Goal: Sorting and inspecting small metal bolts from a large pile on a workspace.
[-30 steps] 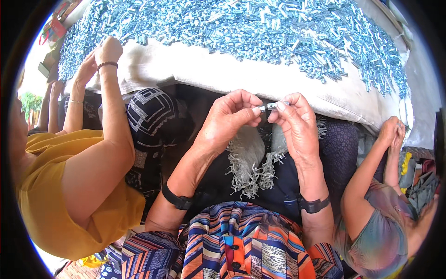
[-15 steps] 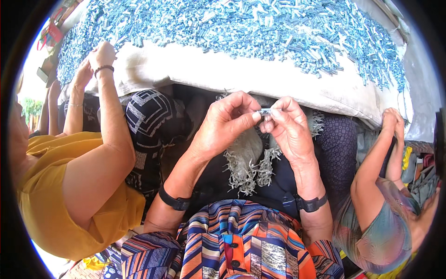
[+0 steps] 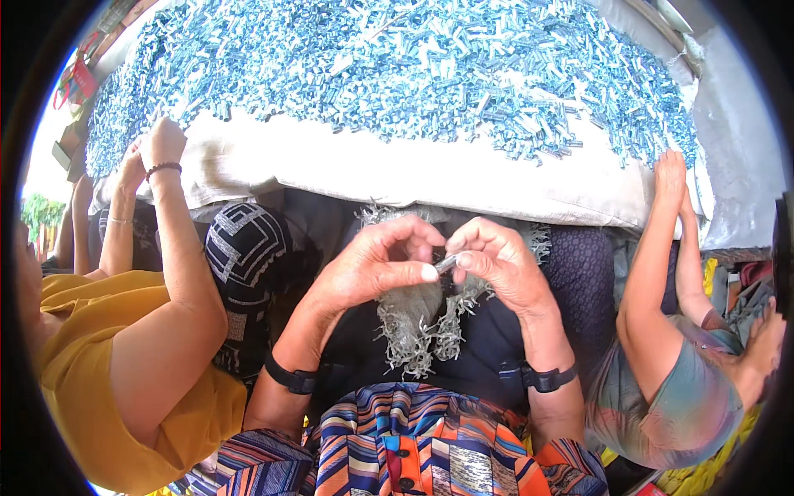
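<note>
In front of my lap, a small silvery-blue rolled piece slants between my two thumbs. My left hand has its thumb at the lower left end, with the index finger arched above. On the other end, the thumb and bent fingers of my right hand are closed. Beyond them lies a wide pile of similar small blue and silver pieces on a white cloth. Beneath my hands, a grey frayed cloth hangs over my dark-clothed lap.
At my left sits a person in a mustard top, hands at the pile's edge. A person in a multicoloured top sits at my right, hands close together by the pile. Near the left person is a black patterned cloth-covered knee.
The view has shifted, so most things sit lower. The rolled piece has turned from nearly level to slanted. My left fingers have lifted off their thumb. The right-hand person's hands have reached up to the pile.
</note>
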A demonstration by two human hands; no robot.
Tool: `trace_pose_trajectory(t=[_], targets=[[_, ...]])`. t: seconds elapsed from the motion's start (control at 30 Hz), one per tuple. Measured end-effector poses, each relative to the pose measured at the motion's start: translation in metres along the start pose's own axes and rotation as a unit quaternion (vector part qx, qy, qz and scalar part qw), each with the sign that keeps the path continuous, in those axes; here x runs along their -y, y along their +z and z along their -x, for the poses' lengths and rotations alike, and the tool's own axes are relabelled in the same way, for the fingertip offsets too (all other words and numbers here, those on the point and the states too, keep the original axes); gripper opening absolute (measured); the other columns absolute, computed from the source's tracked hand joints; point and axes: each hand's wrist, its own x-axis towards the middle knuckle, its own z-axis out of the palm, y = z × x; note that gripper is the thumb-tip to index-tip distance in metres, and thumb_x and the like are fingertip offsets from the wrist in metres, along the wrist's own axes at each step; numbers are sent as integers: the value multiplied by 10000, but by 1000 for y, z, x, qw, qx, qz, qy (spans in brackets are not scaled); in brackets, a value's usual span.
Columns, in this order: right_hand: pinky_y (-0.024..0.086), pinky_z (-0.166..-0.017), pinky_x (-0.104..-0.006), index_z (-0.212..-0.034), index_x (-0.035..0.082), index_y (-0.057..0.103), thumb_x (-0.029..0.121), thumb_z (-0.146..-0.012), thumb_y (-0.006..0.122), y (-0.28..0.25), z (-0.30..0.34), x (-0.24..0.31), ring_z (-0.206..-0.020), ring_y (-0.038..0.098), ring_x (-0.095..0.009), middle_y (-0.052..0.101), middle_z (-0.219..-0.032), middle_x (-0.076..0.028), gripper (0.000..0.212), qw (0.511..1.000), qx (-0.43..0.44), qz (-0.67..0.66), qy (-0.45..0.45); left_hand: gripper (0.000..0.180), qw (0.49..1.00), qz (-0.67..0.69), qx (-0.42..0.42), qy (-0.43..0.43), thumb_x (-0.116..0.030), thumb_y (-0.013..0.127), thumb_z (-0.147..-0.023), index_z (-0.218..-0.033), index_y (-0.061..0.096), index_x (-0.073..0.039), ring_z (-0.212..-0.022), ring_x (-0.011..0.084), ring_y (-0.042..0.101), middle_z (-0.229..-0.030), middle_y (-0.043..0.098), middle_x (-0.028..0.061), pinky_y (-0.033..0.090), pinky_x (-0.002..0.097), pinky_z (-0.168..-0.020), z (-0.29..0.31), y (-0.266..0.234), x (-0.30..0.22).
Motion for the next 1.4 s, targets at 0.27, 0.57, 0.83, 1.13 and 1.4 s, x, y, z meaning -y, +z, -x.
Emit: trace_pose_trajectory(t=[0.27,0.57,0.83,1.13,1.4], targets=[[494,-666,-340,-1020,28,594,149,-823,624,-52,-84,46,-741,644,-247,646,-844,-144,233,825,-286,463,-153,184,803,-465,-357,107,-102,639,-776,-921,612,7,-709,198,604,-788,623,125,471,302,-668,-28,-43,-12],[470,-689,-443,-923,75,602,209,-806,640,-74,-141,37,-817,603,-344,615,-882,-128,182,684,-302,642,-166,172,725,-557,-393,97,-180,637,-757,-882,602,-67,-812,321,598,-848,603,110,469,428,-698,-72,-52,-6],[466,-637,-423,-843,73,567,176,-796,645,-69,-125,29,-727,604,-336,619,-808,-115,138,722,-324,581,-190,194,687,-600,-402,80,-220,653,-778,-874,603,-58,-814,328,601,-867,613,122,466,406,-712,-86,-46,1],[436,-571,-218,-888,27,539,133,-892,587,-47,-58,22,-616,541,-83,575,-727,-18,116,922,-292,170,-189,166,690,-596,-379,154,-165,605,-769,-854,573,-26,-732,289,600,-790,614,124,467,371,-681,-76,-56,-4],[450,-577,-214,-939,10,546,119,-912,562,-9,-27,-5,-614,554,-87,580,-757,-32,114,963,-237,-32,-127,136,831,-437,-298,170,-59,571,-795,-924,554,-16,-693,127,552,-768,579,31,447,268,-645,-54,-41,-6]])
